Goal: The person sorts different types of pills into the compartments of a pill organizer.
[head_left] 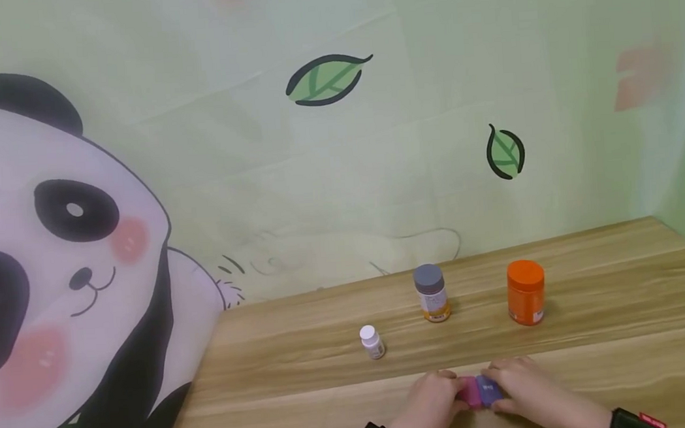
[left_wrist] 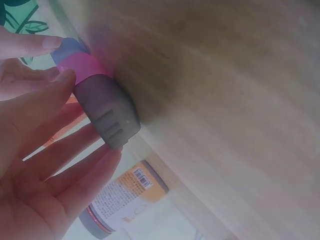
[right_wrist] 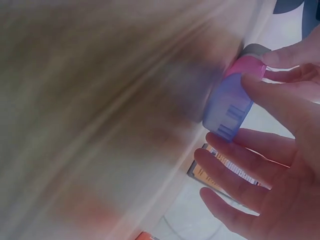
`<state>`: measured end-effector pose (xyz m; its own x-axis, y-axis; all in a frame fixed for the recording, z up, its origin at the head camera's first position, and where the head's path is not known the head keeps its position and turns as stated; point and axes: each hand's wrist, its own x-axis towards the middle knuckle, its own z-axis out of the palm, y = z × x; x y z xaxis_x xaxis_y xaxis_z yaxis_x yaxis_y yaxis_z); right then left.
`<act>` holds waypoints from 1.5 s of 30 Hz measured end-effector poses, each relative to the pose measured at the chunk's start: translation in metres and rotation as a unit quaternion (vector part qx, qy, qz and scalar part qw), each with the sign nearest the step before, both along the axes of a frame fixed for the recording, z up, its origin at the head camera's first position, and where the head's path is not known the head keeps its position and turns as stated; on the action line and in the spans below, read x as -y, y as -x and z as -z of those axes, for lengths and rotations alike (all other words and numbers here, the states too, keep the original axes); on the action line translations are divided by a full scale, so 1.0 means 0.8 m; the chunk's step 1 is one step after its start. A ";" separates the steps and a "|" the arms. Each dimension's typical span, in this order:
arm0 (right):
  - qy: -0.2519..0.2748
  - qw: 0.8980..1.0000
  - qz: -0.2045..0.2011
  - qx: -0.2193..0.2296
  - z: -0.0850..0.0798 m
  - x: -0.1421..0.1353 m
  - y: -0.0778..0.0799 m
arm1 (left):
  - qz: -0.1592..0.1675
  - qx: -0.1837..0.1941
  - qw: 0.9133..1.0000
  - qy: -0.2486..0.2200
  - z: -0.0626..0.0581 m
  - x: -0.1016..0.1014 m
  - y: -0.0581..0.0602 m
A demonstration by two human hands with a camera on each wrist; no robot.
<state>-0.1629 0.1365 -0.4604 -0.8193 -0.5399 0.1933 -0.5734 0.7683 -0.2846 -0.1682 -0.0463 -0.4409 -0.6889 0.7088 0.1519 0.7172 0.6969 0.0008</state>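
Your wooden table (head_left: 258, 376) spans the lower frame. At lower right of centre, your left hand (head_left: 429, 400) and your right hand (head_left: 525, 386) pinch opposite ends of the multicoloured row (head_left: 472, 392), grey and blue respectively, with pink between.

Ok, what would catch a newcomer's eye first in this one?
Probably the big cartoon panda, filling the left side of the head view. Next comes the bright orange jar, standing on the wooden table at the right. Low down, the left hand and right hand hold a small multicoloured block.
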 end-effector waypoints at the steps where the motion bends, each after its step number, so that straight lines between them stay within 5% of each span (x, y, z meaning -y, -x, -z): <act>1: -0.003 1.000 -0.001 -0.001 -0.001 0.001 0.000 | -0.001 0.000 1.000 0.004 -0.001 -0.001 0.000; 15: -0.066 0.993 -0.046 -0.084 0.004 -0.002 0.001 | 0.022 -0.059 0.997 0.043 0.001 -0.001 0.003; 24: -0.105 0.981 -0.089 -0.135 0.013 -0.008 0.001 | 0.036 -0.063 0.995 0.066 0.001 0.001 0.003; 31: -0.081 0.964 -0.119 -0.224 0.026 -0.014 0.004 | 0.045 -0.087 0.993 0.069 0.005 0.000 0.003; 37: -0.062 0.957 -0.132 -0.252 0.031 -0.017 0.006 | 0.054 -0.097 0.991 0.074 0.007 0.000 0.003; 41: -0.053 0.968 -0.133 -0.205 0.023 -0.017 0.007 | 0.059 -0.098 0.991 0.070 0.006 0.000 0.003; 45: -0.005 0.992 -0.128 -0.021 0.002 -0.020 0.018 | 0.054 -0.095 0.992 0.063 0.004 0.002 0.003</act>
<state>-0.1774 0.1526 -0.4619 -0.6472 -0.7306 0.2175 -0.7605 0.5996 -0.2492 -0.1706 -0.0476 -0.4440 -0.5754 0.7986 0.1765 0.7667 0.6018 -0.2235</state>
